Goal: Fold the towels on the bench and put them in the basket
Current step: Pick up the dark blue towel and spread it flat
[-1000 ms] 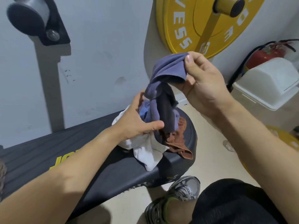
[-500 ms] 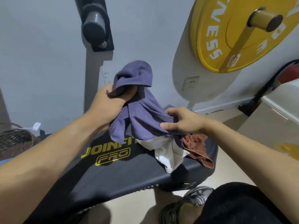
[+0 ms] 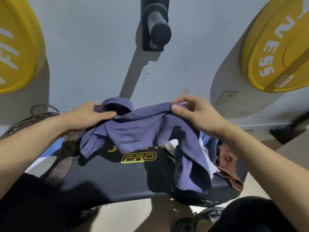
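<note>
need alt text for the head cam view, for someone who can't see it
Both hands hold a purple towel up by its top edge above a black bench, the left hand gripping one end and the right hand pinching the other. White and brown towels lie bunched at the bench's right end; a wicker basket sits left.

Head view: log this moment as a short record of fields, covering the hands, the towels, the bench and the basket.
left hand: grips one upper corner of the purple towel
right hand: pinches the towel's upper edge between thumb and fingers
purple towel: held spread above the bench, unfolded, lower part hanging crumpled
bench: black, yellow PRO lettering
other towels: white towel and brown towel heaped at the bench's right end
basket: woven, behind the left forearm, contents hidden
</note>
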Available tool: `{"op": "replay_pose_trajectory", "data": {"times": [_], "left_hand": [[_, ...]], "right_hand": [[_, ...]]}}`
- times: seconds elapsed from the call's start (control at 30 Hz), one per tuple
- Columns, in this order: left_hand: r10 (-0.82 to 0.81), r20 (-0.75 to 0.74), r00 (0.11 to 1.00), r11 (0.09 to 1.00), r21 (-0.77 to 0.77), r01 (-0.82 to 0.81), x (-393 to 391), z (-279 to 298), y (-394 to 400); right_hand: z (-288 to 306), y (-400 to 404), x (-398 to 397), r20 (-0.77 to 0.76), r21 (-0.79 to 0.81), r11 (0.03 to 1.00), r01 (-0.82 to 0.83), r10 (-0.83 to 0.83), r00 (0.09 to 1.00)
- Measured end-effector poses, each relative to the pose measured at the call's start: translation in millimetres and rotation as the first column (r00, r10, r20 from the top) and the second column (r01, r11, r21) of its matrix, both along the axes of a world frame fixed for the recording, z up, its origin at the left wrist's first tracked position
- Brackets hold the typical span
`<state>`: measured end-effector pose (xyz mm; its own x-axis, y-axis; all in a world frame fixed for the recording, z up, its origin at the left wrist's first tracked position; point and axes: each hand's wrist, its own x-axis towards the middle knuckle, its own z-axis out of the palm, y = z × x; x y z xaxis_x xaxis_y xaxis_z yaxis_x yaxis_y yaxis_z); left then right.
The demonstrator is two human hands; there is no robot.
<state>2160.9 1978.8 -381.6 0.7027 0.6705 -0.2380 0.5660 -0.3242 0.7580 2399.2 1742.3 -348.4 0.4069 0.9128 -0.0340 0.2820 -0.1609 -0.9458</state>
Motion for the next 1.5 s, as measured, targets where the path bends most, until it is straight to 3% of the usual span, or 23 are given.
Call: {"op": "replay_pose_trajectory", "data": {"times": [0.07,0.13,0.2,0.23,0.33,0.43,0.5,0.57,0.63,0.77,0.9,0.97,1.07,1.17,1.3,1.4,1.5], "left_hand": [[-0.146,-0.16,0.976,0.987,-0.086,0.133,-12.3,-6.7,7.5],[-0.294,-0.406,0.865,0.954,-0.069,0.291,-19.6,-14.5,15.1],[-0.273,-0.6,0.752,0.945,-0.022,0.326,-21.4,-22.3,23.6],[-0.236,-0.63,0.74,0.956,-0.013,0.294,-21.2,-26.8,27.6],[-0.141,-0.612,0.778,0.979,0.032,0.202,-20.3,-34.7,34.1],[-0.059,-0.414,0.908,0.979,0.153,0.134,-15.5,-37.6,44.1],[0.021,-0.181,0.983,0.987,0.158,0.008,-10.2,-38.2,50.5],[0.109,0.021,0.994,0.993,0.052,-0.11,-7.0,-39.6,53.2],[0.169,0.107,0.98,0.985,0.003,-0.17,-4.9,-41.4,54.9],[0.181,0.059,0.982,0.969,0.157,-0.189,-6.5,-43.4,62.3],[0.151,0.015,0.988,0.972,0.181,-0.151,-12.2,-44.8,68.0],[0.151,0.06,0.987,0.975,0.158,-0.159,-12.8,-44.4,67.4],[0.086,0.13,0.988,0.987,0.124,-0.102,-15.7,-38.7,64.3],[-0.033,0.037,0.999,0.976,0.218,0.024,-19.1,-32.4,65.1],[-0.126,-0.221,0.967,0.942,0.278,0.186,-27.1,-28.3,61.9],[-0.267,-0.411,0.872,0.939,0.095,0.332,-31.6,-32.8,54.6],[-0.339,-0.415,0.844,0.939,-0.098,0.33,-31.9,-40.2,46.7]], "right_hand": [[-23.8,13.1,-6.8,0.002,-0.125,0.991,-0.038,0.038,0.999],[-47.3,23.7,-11.4,0.031,-0.201,0.977,-0.065,0.073,0.997],[-70.8,33.3,-16.7,0.035,-0.236,0.97,-0.052,0.062,0.997],[-81.9,37.7,-19.4,0.044,-0.256,0.966,-0.04,0.053,0.998],[-105.1,51.7,-22.5,0.208,-0.329,0.941,-0.077,0.152,0.966],[-111.0,62.3,-15.5,0.438,-0.441,0.885,-0.147,0.356,0.826],[-109.9,66.6,-9.1,0.438,-0.494,0.855,-0.157,0.4,0.805],[-108.0,70.1,-3.3,0.431,-0.512,0.849,-0.132,0.386,0.815],[-103.8,74.6,-1.2,0.43,-0.475,0.874,-0.102,0.332,0.84],[-80.1,88.1,-10.0,0.287,-0.264,0.963,-0.059,0.137,0.948],[-49.2,94.3,-23.7,0.168,-0.16,0.987,-0.023,0.051,0.984],[-36.1,92.3,-28.1,0.101,-0.169,0.984,-0.047,0.065,0.993],[-17.1,85.5,-34.8,-0.041,-0.287,0.923,-0.255,0.254,0.966],[-7.9,77.7,-46.6,0.052,-0.476,0.771,-0.422,0.504,0.862],[-17.8,73.5,-64.9,0.161,-0.64,0.63,-0.44,0.67,0.724],[-48.5,75.0,-71.3,0.337,-0.711,0.631,-0.311,0.694,0.637],[-91.1,76.7,-74.3,0.413,-0.737,0.635,-0.231,0.694,0.59]]}}
